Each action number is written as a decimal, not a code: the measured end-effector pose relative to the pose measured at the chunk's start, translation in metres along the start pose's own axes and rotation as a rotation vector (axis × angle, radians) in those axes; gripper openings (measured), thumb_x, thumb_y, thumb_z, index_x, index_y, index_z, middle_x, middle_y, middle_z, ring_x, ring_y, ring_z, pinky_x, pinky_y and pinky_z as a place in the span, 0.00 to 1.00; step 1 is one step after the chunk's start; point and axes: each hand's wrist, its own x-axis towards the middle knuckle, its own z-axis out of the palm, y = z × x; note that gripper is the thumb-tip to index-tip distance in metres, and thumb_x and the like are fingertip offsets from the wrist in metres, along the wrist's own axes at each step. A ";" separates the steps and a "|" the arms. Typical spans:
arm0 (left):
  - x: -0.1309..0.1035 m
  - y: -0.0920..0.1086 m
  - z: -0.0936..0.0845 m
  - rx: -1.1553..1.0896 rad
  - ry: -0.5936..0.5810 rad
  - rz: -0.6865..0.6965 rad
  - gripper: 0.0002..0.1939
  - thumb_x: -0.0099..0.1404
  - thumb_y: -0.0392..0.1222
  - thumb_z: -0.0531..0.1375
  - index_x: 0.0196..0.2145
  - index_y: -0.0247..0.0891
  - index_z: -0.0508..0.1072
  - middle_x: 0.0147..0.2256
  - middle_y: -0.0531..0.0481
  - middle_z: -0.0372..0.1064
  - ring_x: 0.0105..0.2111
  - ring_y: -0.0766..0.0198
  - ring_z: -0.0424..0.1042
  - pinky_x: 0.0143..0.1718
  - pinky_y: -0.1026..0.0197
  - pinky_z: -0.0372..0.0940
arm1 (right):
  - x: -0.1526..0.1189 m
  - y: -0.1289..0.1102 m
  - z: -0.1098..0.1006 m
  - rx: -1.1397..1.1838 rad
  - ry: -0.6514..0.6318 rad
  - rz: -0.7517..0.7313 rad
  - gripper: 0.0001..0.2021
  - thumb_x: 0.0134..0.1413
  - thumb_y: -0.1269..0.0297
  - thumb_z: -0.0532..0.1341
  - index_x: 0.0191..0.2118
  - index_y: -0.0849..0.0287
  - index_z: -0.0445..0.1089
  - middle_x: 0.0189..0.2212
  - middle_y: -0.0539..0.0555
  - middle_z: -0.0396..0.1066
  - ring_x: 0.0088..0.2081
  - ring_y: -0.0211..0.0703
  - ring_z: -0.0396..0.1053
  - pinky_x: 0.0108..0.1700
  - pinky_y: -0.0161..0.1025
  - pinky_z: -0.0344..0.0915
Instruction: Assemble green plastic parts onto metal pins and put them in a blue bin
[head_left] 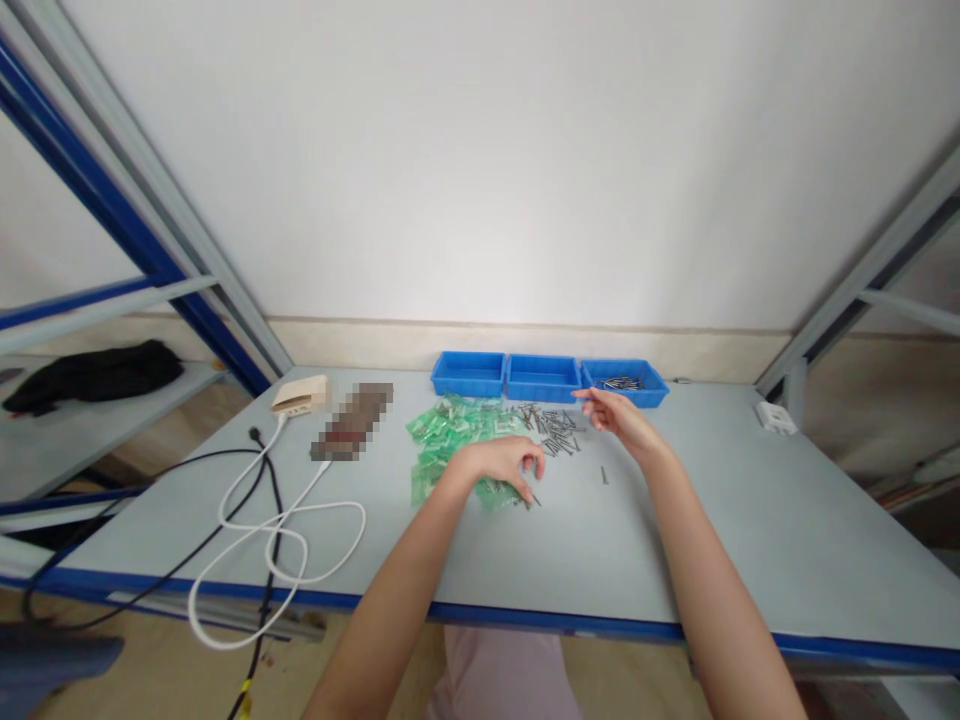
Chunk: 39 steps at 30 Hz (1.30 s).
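My left hand (512, 464) is over the right edge of a heap of green plastic packets (450, 432), its fingers curled with a gap between thumb and forefinger; small metal pieces lie by the thumb tip. My right hand (611, 412) hovers just in front of the right blue bin (652, 398), forefinger stretched out to the left, with nothing visible in it. Between the hands lies a pile of loose screws (559, 432). One screw (604, 475) lies apart, below my right hand. Some screws (621, 383) are inside the right bin.
Two more blue bins, the left (469, 388) and the middle (541, 392), stand in the row by the wall. Further left are a cream box (300, 394), a blurred-out object (352, 425) and a looped white cable (306, 508). A white plug (775, 418) lies far right.
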 end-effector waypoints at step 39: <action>0.018 -0.018 -0.003 -0.350 0.699 -0.108 0.15 0.60 0.49 0.55 0.26 0.34 0.70 0.22 0.52 0.67 0.23 0.68 0.64 0.28 0.66 0.59 | 0.004 0.020 0.051 -0.319 -0.109 -0.233 0.19 0.51 0.47 0.55 0.27 0.59 0.67 0.23 0.49 0.65 0.21 0.34 0.58 0.24 0.33 0.55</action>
